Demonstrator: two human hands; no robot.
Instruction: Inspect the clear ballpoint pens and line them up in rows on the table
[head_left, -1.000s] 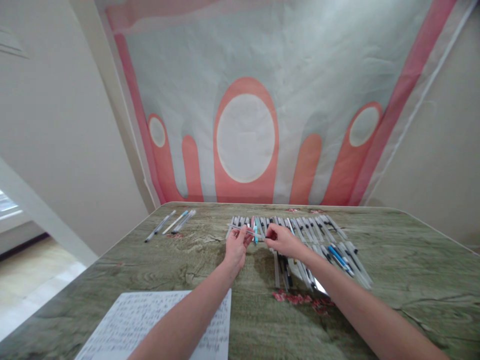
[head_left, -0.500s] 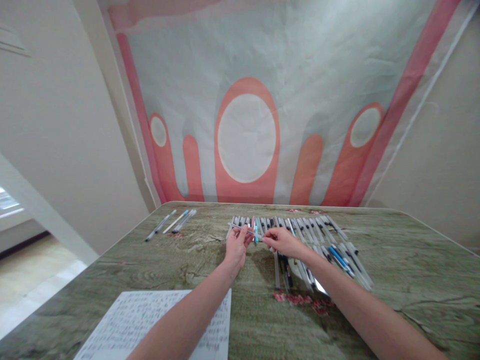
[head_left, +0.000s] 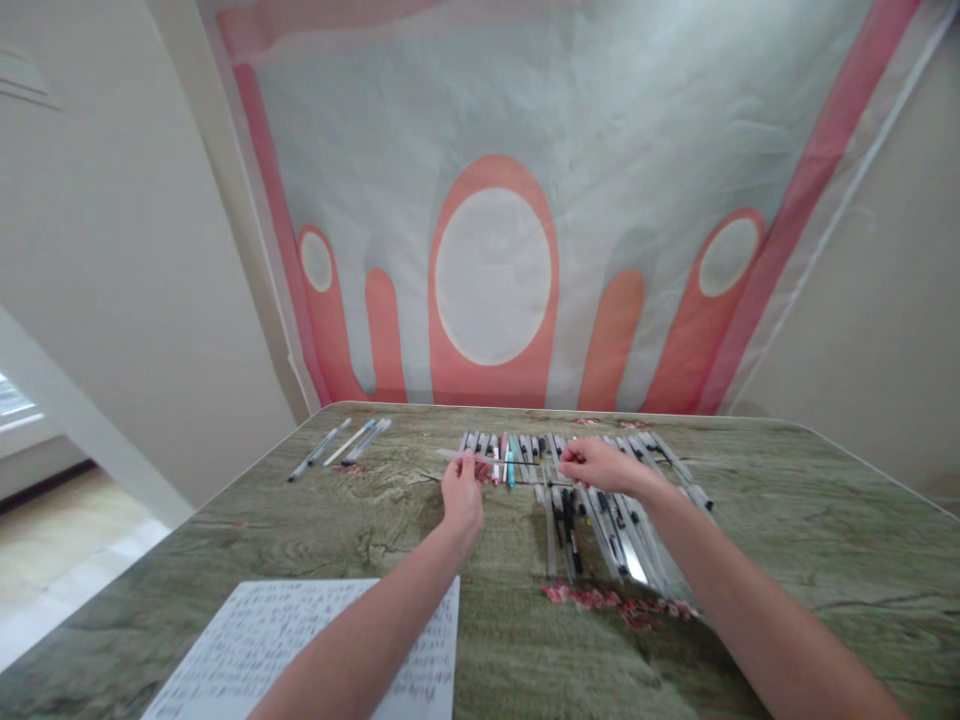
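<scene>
Our right hand (head_left: 596, 463) is now farther right, fingers curled, contents unclear; our left hand (head_left: 463, 490) pinches a pen (head_left: 525, 463) mid-barrel above the table (head_left: 262, 530): probably light, stiff, slippery, best held there.

Rows of dark handwriting (head_left: 300, 625) are filling the white paper (head_left: 251, 655) on the near left of the tabletop (head_left: 510, 650), running across it in close-set lines. The marks are appearing too small and blurred for any word or number to be read, and the left forearm (head_left: 371, 630) is hiding part of them. Any print on the pens (head_left: 568, 515) is likewise looking too small to make out.
</scene>
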